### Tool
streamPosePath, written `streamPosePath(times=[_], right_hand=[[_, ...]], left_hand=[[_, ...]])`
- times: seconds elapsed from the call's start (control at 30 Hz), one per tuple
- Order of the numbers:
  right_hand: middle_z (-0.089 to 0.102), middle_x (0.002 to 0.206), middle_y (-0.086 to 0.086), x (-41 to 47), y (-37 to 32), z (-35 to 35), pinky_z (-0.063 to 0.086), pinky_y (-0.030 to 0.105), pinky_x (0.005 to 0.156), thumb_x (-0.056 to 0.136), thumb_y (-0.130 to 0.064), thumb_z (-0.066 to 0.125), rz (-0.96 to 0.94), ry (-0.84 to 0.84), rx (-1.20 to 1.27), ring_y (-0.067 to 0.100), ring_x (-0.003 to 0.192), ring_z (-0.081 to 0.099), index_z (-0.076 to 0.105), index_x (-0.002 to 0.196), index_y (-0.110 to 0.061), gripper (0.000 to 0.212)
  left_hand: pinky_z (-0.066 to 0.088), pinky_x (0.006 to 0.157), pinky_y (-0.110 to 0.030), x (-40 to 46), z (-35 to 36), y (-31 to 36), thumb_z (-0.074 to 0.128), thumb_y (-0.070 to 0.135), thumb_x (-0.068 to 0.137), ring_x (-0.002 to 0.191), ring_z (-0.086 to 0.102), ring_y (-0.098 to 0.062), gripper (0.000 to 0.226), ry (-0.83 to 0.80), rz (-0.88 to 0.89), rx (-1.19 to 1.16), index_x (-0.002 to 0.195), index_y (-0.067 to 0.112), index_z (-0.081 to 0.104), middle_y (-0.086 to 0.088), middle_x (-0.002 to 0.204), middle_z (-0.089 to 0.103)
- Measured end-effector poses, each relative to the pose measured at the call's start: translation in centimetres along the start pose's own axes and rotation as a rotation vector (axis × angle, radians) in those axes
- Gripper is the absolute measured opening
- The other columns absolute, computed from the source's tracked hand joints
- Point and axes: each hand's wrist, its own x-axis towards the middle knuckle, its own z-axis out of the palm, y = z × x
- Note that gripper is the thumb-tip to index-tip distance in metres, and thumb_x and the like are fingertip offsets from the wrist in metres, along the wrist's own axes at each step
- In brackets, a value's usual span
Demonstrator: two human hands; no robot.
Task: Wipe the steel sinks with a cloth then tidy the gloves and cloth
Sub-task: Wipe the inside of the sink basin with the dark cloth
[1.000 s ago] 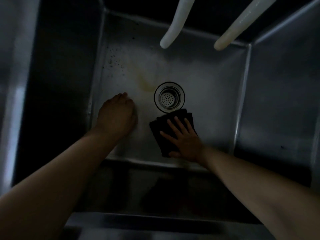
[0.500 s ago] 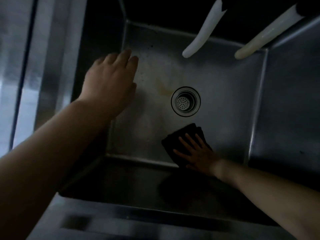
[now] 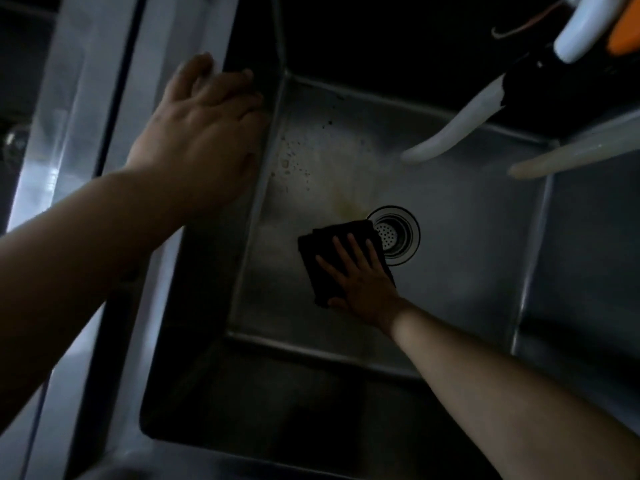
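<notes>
head view, looking down into a dim steel sink. a dark folded cloth (image 3: 341, 258) lies flat on the sink floor (image 3: 460, 271), near the middle, its far right corner overlapping the left edge of the round drain strainer (image 3: 394, 235). the right hand (image 3: 360, 277) lies palm down on the cloth with its fingers (image 3: 355, 247) straight and slightly spread, pressing it to the floor; no finger curls round the cloth. the right forearm runs from the near right corner of the frame to the hand.

on the floor far and left of the cloth, a yellowish stain (image 3: 346, 202) trails toward the drain, and dark specks (image 3: 294, 161) lie scattered near the left wall. the sink (image 3: 214, 375) is a deep square basin; its near wall is in shadow.

the left hand (image 3: 204, 133) is at the far left of the basin, at the top of the left wall, fingers extended and loosely together, holding nothing; whether it touches the rim cannot be told. the left forearm enters from the left edge.

beyond the left rim runs a pale steel ledge (image 3: 104, 98). at the far right, 2 pale glove fingers (image 3: 446, 140) hang over the far right part of the basin, well apart from the cloth; an orange object (image 3: 627, 39) shows at the far right corner, too cropped to identify.
</notes>
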Motion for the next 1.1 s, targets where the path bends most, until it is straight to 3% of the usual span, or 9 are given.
streamPosePath(times=[0.17, 0.37, 0.53, 0.63, 0.73, 0.83, 0.87, 1.0, 1.1], right_hand=[[-0.034, 0.145, 0.005, 4.6, 2.5, -3.3, -0.024, 0.049, 0.106, 0.088, -0.066, 0.032, 0.101, 0.065, 0.014, 0.032, 0.131, -0.037, -0.025, 0.138, -0.035, 0.083], [-0.032, 0.150, 0.007, 8.5, 5.4, -5.7, -0.040, 0.041, 0.093, 0.085, -0.072, 0.027, 0.217, 0.099, 0.088, 0.027, 0.127, -0.042, -0.029, 0.136, -0.037, 0.083], [-0.039, 0.143, 0.008, 6.0, 3.3, -3.8, -0.034, 0.045, 0.099, 0.089, -0.067, 0.026, 0.170, 0.088, 0.108, 0.030, 0.121, -0.050, -0.031, 0.134, -0.035, 0.080], [-0.035, 0.147, 0.011, 1.9, 1.1, -1.4, -0.034, 0.048, 0.099, 0.091, -0.064, 0.027, 0.061, 0.012, 0.056, 0.035, 0.125, -0.045, -0.030, 0.136, -0.035, 0.078], [-0.019, 0.152, 0.014, -2.2, -1.2, 0.1, -0.021, 0.057, 0.105, 0.092, -0.056, 0.040, -0.141, -0.030, 0.007, 0.043, 0.134, -0.026, -0.013, 0.144, -0.033, 0.078], [0.035, 0.147, 0.017, -4.9, -3.2, 0.6, 0.026, 0.061, 0.102, 0.080, -0.051, 0.065, -0.312, 0.052, -0.038, 0.045, 0.133, 0.031, 0.040, 0.140, -0.030, 0.069], [0.044, 0.143, 0.015, -5.1, -3.8, 0.9, 0.033, 0.059, 0.099, 0.077, -0.052, 0.068, -0.366, 0.105, -0.067, 0.041, 0.129, 0.040, 0.049, 0.135, -0.032, 0.064], [0.051, 0.138, 0.004, -3.0, -6.7, 1.7, 0.036, 0.055, 0.098, 0.083, -0.048, 0.052, -0.499, 0.211, -0.098, 0.033, 0.126, 0.048, 0.057, 0.125, -0.042, 0.042], [0.050, 0.140, 0.000, 0.1, -8.5, 1.0, 0.036, 0.054, 0.101, 0.074, -0.052, 0.067, -0.472, 0.181, -0.104, 0.029, 0.129, 0.046, 0.057, 0.125, -0.041, 0.053]], left_hand=[[0.013, 0.111, -0.063, 0.5, -0.3, -0.3, 0.048, 0.025, 0.085, 0.138, 0.032, -0.031, 0.035, -0.042, 0.042, -0.015, 0.112, 0.007, 0.061, -0.014, 0.129, 0.057], [0.005, 0.115, -0.057, 0.7, -0.6, -0.2, 0.051, 0.027, 0.087, 0.142, 0.022, -0.025, 0.036, -0.138, 0.013, 0.037, 0.121, 0.018, 0.057, -0.005, 0.135, 0.053], [0.004, 0.117, -0.053, 0.4, -0.4, -0.2, 0.040, 0.028, 0.089, 0.141, 0.025, -0.025, 0.034, -0.090, -0.009, 0.022, 0.111, 0.014, 0.063, -0.008, 0.129, 0.058], [0.006, 0.117, -0.053, 0.1, -0.2, -0.3, 0.038, 0.026, 0.093, 0.141, 0.023, -0.027, 0.034, -0.046, -0.017, 0.016, 0.112, 0.010, 0.062, -0.011, 0.131, 0.056], [0.009, 0.117, -0.051, 0.0, 0.0, -0.2, 0.033, 0.026, 0.095, 0.142, 0.021, -0.028, 0.041, 0.008, -0.037, 0.017, 0.117, 0.006, 0.060, -0.014, 0.136, 0.051], [0.011, 0.117, -0.050, -0.2, 0.2, 0.0, 0.035, 0.025, 0.096, 0.143, 0.018, -0.030, 0.039, 0.061, -0.073, 0.002, 0.119, 0.004, 0.058, -0.016, 0.141, 0.046], [0.012, 0.117, -0.050, -0.2, 0.2, 0.0, 0.036, 0.024, 0.096, 0.143, 0.018, -0.031, 0.038, 0.074, -0.086, -0.006, 0.119, 0.003, 0.058, -0.016, 0.142, 0.044], [0.011, 0.117, -0.048, -0.1, 0.4, 0.1, 0.037, 0.022, 0.096, 0.143, 0.017, -0.031, 0.035, 0.104, -0.116, -0.020, 0.116, 0.002, 0.059, -0.017, 0.143, 0.043], [0.012, 0.117, -0.047, -0.1, 0.6, 0.0, 0.037, 0.020, 0.096, 0.143, 0.018, -0.030, 0.035, 0.125, -0.129, -0.013, 0.115, 0.002, 0.060, -0.016, 0.141, 0.045]])
